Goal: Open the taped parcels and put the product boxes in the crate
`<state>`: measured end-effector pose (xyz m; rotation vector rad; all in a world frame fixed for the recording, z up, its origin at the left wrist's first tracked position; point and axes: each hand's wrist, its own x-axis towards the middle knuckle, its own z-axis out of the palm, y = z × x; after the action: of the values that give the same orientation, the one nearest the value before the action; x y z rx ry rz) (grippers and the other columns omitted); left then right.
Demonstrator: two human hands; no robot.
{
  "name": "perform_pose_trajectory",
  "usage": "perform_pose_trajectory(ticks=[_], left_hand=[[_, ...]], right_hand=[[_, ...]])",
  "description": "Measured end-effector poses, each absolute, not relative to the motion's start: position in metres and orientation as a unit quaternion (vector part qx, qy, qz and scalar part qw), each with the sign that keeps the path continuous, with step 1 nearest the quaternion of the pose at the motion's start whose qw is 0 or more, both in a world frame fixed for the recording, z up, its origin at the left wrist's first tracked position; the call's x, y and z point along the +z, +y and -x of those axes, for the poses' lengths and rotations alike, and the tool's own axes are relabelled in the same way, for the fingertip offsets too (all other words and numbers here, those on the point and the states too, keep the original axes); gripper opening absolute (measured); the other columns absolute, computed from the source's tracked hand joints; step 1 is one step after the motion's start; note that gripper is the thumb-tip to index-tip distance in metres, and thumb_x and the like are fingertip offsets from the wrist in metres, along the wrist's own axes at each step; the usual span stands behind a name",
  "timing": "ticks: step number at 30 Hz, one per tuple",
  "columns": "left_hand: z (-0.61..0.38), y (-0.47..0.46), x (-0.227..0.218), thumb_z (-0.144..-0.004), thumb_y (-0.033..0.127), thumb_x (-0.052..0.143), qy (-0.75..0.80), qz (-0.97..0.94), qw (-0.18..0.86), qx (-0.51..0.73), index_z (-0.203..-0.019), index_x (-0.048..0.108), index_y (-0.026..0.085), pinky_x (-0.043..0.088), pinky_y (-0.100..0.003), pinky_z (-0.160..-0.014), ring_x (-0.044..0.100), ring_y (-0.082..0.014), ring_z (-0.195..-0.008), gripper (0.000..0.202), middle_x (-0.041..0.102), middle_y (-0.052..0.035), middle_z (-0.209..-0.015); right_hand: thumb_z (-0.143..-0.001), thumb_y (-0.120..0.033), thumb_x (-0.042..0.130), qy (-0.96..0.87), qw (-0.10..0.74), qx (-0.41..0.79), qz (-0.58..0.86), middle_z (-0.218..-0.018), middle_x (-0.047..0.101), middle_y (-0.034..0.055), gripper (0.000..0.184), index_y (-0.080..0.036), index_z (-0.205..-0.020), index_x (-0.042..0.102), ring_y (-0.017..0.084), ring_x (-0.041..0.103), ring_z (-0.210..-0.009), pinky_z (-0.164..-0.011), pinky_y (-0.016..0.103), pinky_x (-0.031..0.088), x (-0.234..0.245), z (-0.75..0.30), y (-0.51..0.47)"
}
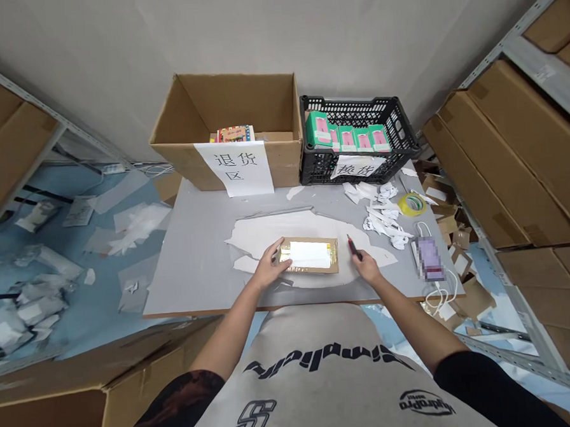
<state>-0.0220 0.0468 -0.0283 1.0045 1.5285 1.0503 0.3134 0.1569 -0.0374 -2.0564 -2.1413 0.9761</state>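
Pinching a slim dark pen (354, 249) between thumb and fingers, the right hand (367, 266) stands just beside the right end of a kraft padded mailer (316, 270), with the red-marked tip angled upward and off the mailer. The left hand (269, 270) is spread, its fingers (278, 247) pressed flat on the mailer's left end; this placement appears intended to keep the mailer from sliding on its smooth support. The mailer lies near the front edge of the grey bench (197, 275), about midway along it, on a torn white paper sheet (286, 227). A white label (310, 254) on its upper face shows glare, so any print cannot be read. Along the back edge stand an open cardboard carton (181, 161) bearing a taped sign (232, 168) and, toward the right corner, a black plastic crate (350, 105) of green-and-pink retail boxes (341, 137). Their position seems to reserve the bench front for handling. Crumpled white paper scraps (383, 220) and a yellow tape roll (411, 203) occupy the right edge, near a blurred purple item (429, 258) with a white cable (442, 294).
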Motion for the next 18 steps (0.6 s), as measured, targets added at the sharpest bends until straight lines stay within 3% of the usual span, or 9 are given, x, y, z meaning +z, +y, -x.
perform_pose_trajectory(ticks=[2,5,7,11,14,18], left_hand=[[0.023,0.043,-0.032,-0.075,0.044,0.075,0.627,-0.37,0.507,0.462,-0.143,0.041,0.034,0.04,-0.045,-0.107,0.044,-0.0284,-0.133,0.076,0.041,-0.0088,-0.149],[0.02,0.036,-0.04,-0.073,0.042,0.077,0.624,-0.32,0.516,0.492,-0.143,0.04,0.032,0.042,-0.044,-0.105,0.047,-0.0276,-0.131,0.08,0.045,-0.0121,-0.144],[0.015,0.031,-0.045,-0.072,0.041,0.079,0.62,-0.307,0.521,0.5,-0.144,0.037,0.03,0.041,-0.044,-0.106,0.046,-0.0275,-0.132,0.084,0.045,-0.0141,-0.143],[0.007,0.026,-0.05,-0.072,0.04,0.078,0.612,-0.3,0.522,0.513,-0.147,0.034,0.027,0.042,-0.044,-0.105,0.044,-0.028,-0.133,0.088,0.046,-0.0156,-0.143],[0.009,0.029,-0.044,-0.073,0.037,0.076,0.591,-0.338,0.514,0.522,-0.147,0.037,0.03,0.046,-0.041,-0.101,0.048,-0.0277,-0.129,0.084,0.046,-0.0121,-0.144],[0.02,0.037,-0.034,-0.072,0.03,0.073,0.574,-0.426,0.49,0.499,-0.137,0.053,0.032,0.048,-0.039,-0.1,0.046,-0.0286,-0.13,0.068,0.047,-0.0053,-0.143]], right_hand=[[-0.093,-0.036,0.031,-0.714,0.031,0.337,0.613,-0.081,0.067,0.0039,0.043,-0.018,-0.123,0.055,0.021,0.064,-0.075,-0.073,0.033,0.05,-0.008,-0.304,0.164],[-0.09,-0.031,0.042,-0.833,0.06,0.347,0.427,-0.111,0.067,0.0071,0.041,-0.022,-0.128,0.055,0.022,0.062,-0.1,-0.089,0.034,0.046,0.04,-0.265,0.167],[-0.09,-0.028,0.045,-0.885,-0.01,0.342,0.316,-0.121,0.065,0.0068,0.04,-0.024,-0.128,0.056,0.022,0.059,-0.108,-0.094,0.033,0.042,0.062,-0.23,0.163],[-0.092,-0.028,0.043,-0.92,-0.139,0.232,0.285,-0.121,0.065,0.0083,0.044,-0.024,-0.135,0.051,0.023,0.061,-0.103,-0.087,0.032,0.043,0.074,-0.178,0.152],[-0.095,-0.03,0.04,-0.934,-0.179,0.151,0.271,-0.118,0.066,0.0069,0.051,-0.031,-0.146,0.04,0.022,0.062,-0.099,-0.084,0.031,0.044,0.072,-0.168,0.15],[-0.096,-0.03,0.038,-0.945,-0.223,0.071,0.229,-0.108,0.067,0.0054,0.06,-0.041,-0.152,0.021,0.02,0.064,-0.086,-0.076,0.028,0.045,0.075,-0.171,0.15]])
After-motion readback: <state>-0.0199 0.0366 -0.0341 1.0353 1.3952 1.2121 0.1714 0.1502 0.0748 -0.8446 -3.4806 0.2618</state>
